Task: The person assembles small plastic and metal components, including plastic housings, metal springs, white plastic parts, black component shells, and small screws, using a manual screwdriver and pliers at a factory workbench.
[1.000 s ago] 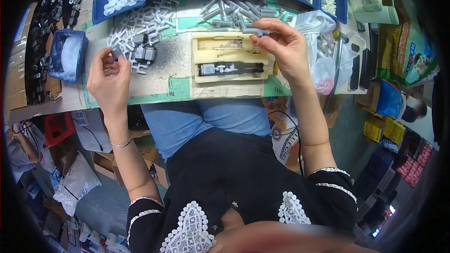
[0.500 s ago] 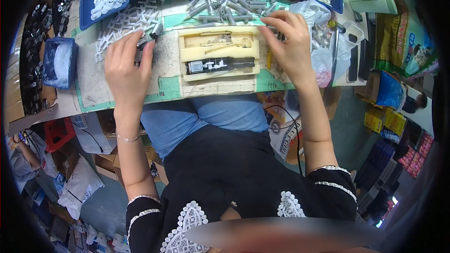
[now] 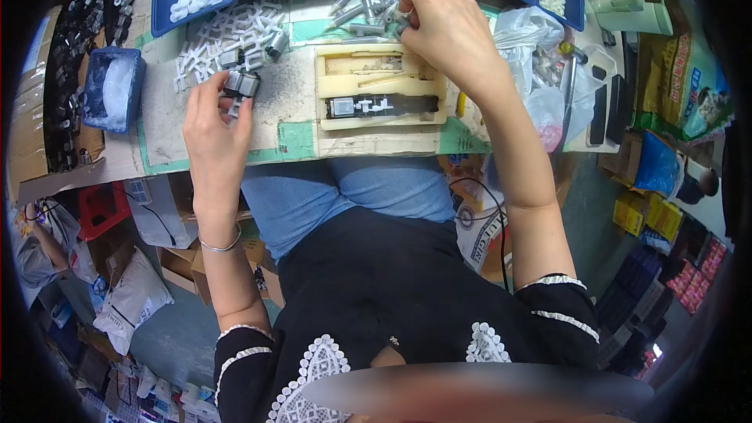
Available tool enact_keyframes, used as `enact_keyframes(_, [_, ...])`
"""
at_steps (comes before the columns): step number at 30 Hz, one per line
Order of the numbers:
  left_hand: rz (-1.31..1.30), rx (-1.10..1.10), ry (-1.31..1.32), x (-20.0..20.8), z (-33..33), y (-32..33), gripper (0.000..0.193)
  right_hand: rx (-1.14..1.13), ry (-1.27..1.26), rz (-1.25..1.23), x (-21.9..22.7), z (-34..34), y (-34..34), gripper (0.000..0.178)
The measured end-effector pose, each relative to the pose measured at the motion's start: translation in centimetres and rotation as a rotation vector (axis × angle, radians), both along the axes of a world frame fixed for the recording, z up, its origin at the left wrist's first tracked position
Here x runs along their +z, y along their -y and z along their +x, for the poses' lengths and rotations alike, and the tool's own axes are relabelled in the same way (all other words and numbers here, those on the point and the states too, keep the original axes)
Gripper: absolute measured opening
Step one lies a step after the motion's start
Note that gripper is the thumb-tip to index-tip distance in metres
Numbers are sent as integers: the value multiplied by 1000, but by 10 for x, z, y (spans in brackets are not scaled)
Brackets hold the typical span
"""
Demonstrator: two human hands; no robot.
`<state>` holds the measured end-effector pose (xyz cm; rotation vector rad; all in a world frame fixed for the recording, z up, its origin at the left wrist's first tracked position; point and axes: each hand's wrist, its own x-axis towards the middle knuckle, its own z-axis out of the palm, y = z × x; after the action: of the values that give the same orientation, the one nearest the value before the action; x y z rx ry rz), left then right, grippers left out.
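My left hand (image 3: 213, 129) pinches a small silver motor (image 3: 241, 84) with a white plastic piece below it, held over the table beside a heap of white T-shaped plastic parts (image 3: 223, 35). My right hand (image 3: 453, 35) reaches to the far side, its fingertips closed together at a pile of grey plastic tubes (image 3: 363, 12); what they grip is mostly hidden by the fingers. Between my hands lies a cream-coloured fixture (image 3: 333, 121). In its near slot rests a black housing (image 3: 407, 104) with white and silver parts inside.
Blue bins (image 3: 160, 27) of white parts and metal pins line the far edge. At the left stands a small blue tub (image 3: 135, 98). Clear plastic bags (image 3: 525, 31) and a dark phone-like slab (image 3: 598, 117) lie at the right. Green tape (image 3: 294, 141) marks the cardboard-covered table.
My right hand has moved up and left to the grey tubes, its fingers closing. In my left hand the silver motor now shows, raised off the table near the white parts.
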<state>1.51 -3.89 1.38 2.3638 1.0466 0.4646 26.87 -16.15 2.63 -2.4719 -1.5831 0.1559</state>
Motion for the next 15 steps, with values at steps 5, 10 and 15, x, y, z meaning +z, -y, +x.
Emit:
enact_keyframes(5, [58, -32, 73, 0, -12, -1, 39, -40, -203, 81, 1, 5, 4, 24])
enact_keyframes(10, [106, -50, -13, -5, -20, -2, 31, -17, -636, 334, 1, 7, 19, 29])
enact_keyframes(15, [233, -55, -34, -6, -16, 0, 23, -120, -1247, 457, 7, -16, 25, 19])
